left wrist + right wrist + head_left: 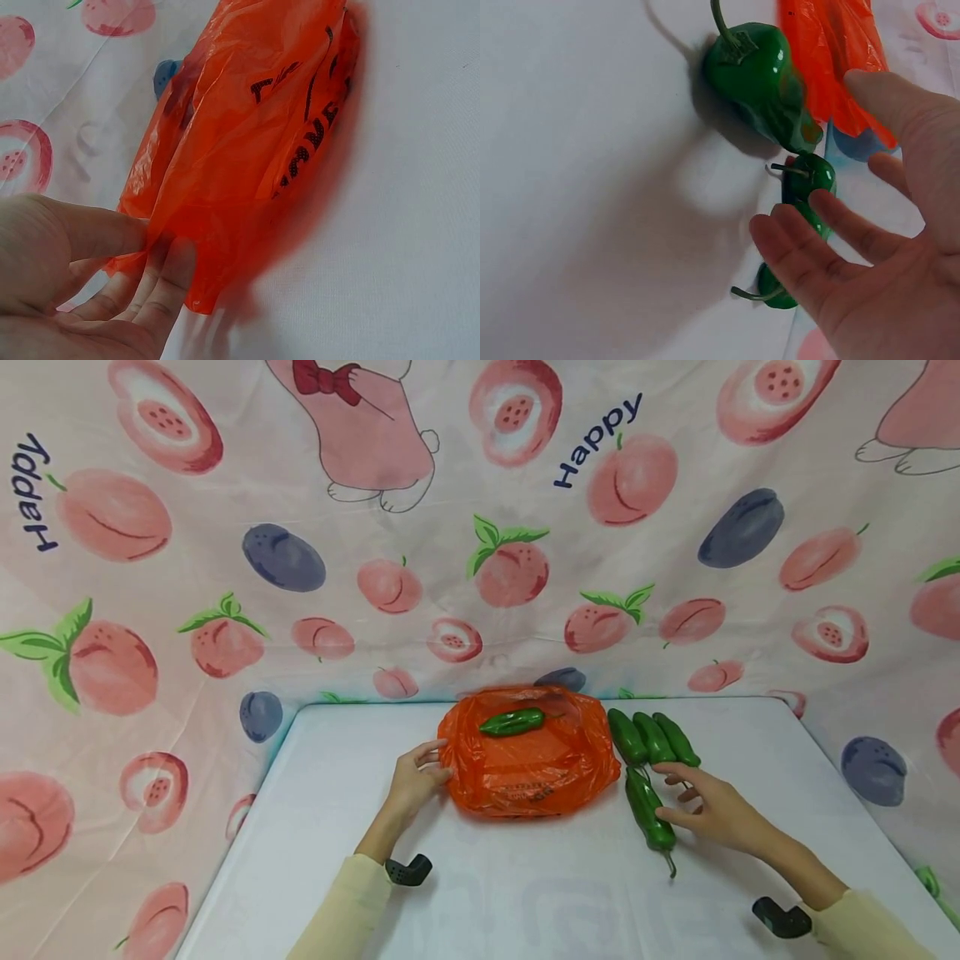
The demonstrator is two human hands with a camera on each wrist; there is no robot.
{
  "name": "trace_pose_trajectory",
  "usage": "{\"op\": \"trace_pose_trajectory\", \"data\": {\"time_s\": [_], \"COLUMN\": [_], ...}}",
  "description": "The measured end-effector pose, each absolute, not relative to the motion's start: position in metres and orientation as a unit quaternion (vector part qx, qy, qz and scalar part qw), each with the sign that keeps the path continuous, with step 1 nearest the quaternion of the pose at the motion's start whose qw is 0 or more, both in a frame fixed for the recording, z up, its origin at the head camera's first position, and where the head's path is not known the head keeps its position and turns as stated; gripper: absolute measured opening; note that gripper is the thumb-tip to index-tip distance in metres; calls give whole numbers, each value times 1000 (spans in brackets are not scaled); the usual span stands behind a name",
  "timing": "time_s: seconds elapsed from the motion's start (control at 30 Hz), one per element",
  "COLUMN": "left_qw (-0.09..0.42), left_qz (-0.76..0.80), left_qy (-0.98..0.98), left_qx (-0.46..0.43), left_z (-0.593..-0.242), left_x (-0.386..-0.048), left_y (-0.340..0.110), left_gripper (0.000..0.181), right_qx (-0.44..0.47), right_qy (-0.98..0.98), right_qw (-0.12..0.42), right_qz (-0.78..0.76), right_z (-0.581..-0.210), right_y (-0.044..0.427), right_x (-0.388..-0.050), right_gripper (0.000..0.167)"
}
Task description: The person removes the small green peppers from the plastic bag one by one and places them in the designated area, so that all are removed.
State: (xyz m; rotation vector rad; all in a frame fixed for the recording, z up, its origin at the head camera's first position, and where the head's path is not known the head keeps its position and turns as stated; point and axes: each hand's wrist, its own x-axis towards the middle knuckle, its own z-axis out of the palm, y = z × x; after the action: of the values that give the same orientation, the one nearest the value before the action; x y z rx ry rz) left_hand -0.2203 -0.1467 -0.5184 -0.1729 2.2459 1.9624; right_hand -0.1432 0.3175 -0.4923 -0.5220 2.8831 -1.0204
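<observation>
An orange plastic bag (525, 777) with black print lies on the white table. My left hand (420, 777) pinches its left edge; in the left wrist view thumb and fingers (171, 274) close on the thin plastic. One green pepper (513, 722) shows at the far part of the bag, its stem tinted orange. Right of the bag, three green peppers (654, 739) lie side by side. Nearer me is another green pepper (648, 814), stem toward me. My right hand (712, 806) hovers just right of it, fingers spread and holding nothing; the right wrist view shows this pepper (754, 79) apart from the fingers.
The white table (510, 893) ends at the back against a hanging cloth (450, 543) printed with fruit. Black devices sit at the left wrist (408, 870) and the right wrist (782, 917).
</observation>
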Motion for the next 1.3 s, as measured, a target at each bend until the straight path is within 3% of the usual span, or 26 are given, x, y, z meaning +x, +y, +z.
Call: {"op": "trace_pose_trajectory", "data": {"time_s": [0.63, 1.3], "left_qw": [68, 71], "left_qz": [659, 659], "left_qy": [747, 748], "left_qx": [-53, -43], "left_z": [-518, -517], "left_x": [-219, -217], "left_y": [-149, -149], "left_gripper": [54, 53], "right_qx": [-251, -348], "right_qy": [914, 890], "right_qw": [-60, -48], "right_qz": [-312, -291], "right_z": [-473, -441], "right_y": [303, 251], "right_x": [-151, -190], "right_gripper": [69, 68]}}
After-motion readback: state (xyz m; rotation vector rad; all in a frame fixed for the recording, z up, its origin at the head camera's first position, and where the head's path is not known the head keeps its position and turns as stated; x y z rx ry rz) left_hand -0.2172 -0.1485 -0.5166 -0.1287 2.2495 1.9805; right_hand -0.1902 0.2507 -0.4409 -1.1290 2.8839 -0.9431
